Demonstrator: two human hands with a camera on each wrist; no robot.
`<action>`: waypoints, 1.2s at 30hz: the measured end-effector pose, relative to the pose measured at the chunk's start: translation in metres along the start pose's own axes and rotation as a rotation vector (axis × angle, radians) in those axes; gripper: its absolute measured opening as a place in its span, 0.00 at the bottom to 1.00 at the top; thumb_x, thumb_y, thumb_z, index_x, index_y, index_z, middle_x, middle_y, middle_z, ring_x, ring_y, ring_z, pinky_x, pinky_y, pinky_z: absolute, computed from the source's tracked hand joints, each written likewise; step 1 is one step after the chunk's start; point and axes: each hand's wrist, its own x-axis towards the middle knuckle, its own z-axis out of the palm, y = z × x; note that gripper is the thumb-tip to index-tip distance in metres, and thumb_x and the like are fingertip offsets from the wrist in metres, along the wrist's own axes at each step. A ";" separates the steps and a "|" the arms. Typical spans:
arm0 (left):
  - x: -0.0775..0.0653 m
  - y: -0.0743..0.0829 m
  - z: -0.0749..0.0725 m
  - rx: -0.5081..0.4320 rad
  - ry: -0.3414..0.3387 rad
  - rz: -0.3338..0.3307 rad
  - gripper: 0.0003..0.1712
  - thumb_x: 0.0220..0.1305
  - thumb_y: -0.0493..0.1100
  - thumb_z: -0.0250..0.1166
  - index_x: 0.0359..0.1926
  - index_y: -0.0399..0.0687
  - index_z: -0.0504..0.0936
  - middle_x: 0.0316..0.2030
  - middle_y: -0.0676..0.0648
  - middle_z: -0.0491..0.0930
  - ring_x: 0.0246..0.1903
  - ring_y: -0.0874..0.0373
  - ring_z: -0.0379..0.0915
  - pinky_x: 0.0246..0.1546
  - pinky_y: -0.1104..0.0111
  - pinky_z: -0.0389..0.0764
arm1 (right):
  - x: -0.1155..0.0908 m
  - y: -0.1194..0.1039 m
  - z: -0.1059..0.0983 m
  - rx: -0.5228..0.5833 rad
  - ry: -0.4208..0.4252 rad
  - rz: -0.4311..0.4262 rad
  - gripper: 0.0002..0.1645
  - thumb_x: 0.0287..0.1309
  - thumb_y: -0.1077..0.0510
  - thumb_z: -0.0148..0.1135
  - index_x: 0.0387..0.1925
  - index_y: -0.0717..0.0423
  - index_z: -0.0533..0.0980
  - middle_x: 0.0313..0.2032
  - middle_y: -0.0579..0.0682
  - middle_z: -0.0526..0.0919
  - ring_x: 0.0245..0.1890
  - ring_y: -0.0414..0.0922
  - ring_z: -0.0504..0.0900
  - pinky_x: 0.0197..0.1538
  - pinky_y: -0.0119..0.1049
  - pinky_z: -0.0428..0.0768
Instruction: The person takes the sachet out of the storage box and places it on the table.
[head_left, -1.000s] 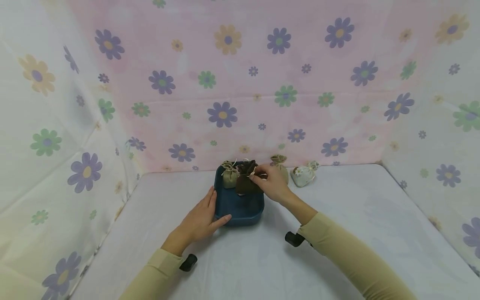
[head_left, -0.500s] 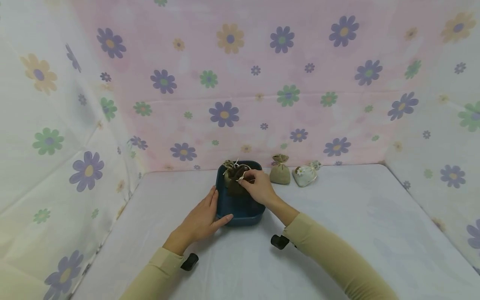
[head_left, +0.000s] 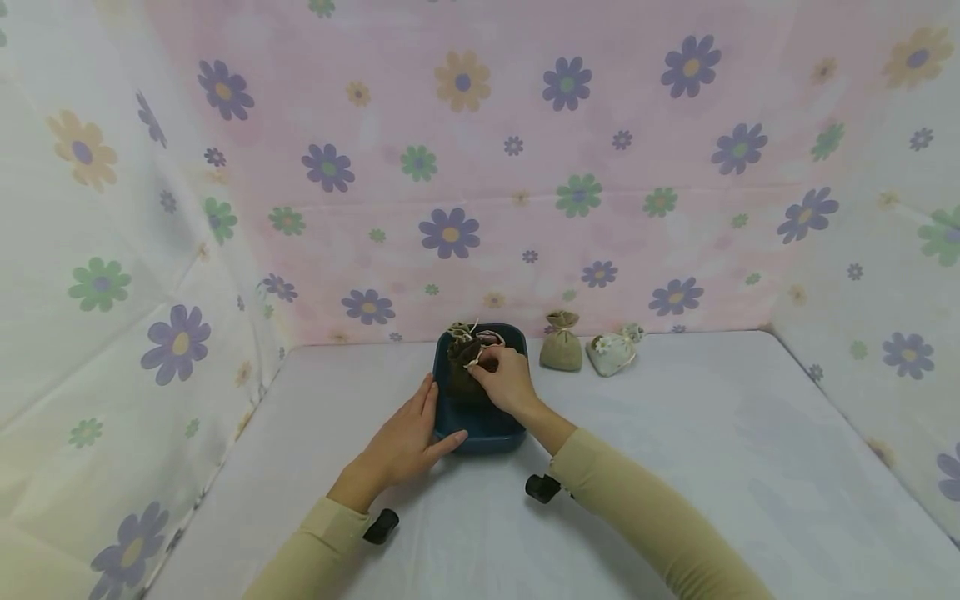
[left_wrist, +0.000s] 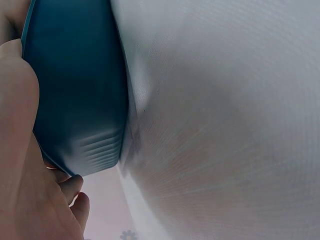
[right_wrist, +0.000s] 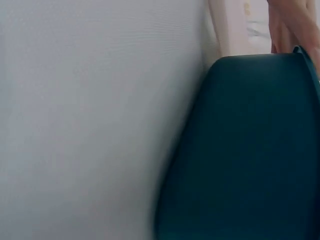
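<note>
A dark blue tray (head_left: 487, 442) with upright walls stands on the white table. My left hand (head_left: 401, 437) rests against it, straight fingers along its left wall and thumb across the near rim. In the left wrist view that hand (left_wrist: 30, 150) lies alongside the blue wall. With thumb and fingertips my right hand (head_left: 506, 383) pinches the gathered neck of a dark brown drawstring pouch (head_left: 467, 387) inside the tray. An olive pouch (head_left: 459, 331) shows just behind it, mostly hidden. The right wrist view has the tray's wall large at the right, the pouch out of sight.
To the right of the tray stands a khaki drawstring pouch (head_left: 561, 352). Beside it a whitish pouch (head_left: 611, 354) with small flowers lies tilted. A flowered pink curtain (head_left: 480, 167) hangs along the back of the table, with pale flowered sheets on both sides.
My right hand has carried the brown pouch leftward and lower into the tray, in front of the olive pouch. The khaki pouch has come into full sight. The left hand has stayed put.
</note>
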 end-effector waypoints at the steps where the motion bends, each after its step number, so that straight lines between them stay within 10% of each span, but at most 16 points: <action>1: 0.000 0.001 0.000 0.000 -0.001 -0.002 0.63 0.69 0.79 0.46 0.79 0.30 0.45 0.81 0.36 0.37 0.79 0.41 0.44 0.75 0.48 0.57 | 0.000 0.001 0.001 0.004 0.001 0.015 0.09 0.61 0.58 0.71 0.40 0.61 0.86 0.42 0.54 0.88 0.49 0.52 0.84 0.54 0.49 0.80; 8: 0.002 0.002 0.000 0.010 0.002 -0.003 0.63 0.69 0.79 0.46 0.79 0.30 0.45 0.81 0.36 0.37 0.79 0.41 0.44 0.75 0.49 0.57 | 0.003 0.004 0.006 0.016 -0.021 0.109 0.10 0.62 0.58 0.71 0.40 0.61 0.87 0.48 0.54 0.88 0.54 0.53 0.83 0.58 0.50 0.79; 36: 0.006 0.001 0.000 0.001 0.007 -0.011 0.63 0.69 0.80 0.44 0.79 0.30 0.45 0.81 0.35 0.37 0.78 0.40 0.46 0.74 0.48 0.59 | -0.006 0.005 -0.041 0.032 -0.232 -0.002 0.21 0.65 0.61 0.69 0.57 0.65 0.80 0.52 0.59 0.82 0.51 0.54 0.83 0.56 0.48 0.82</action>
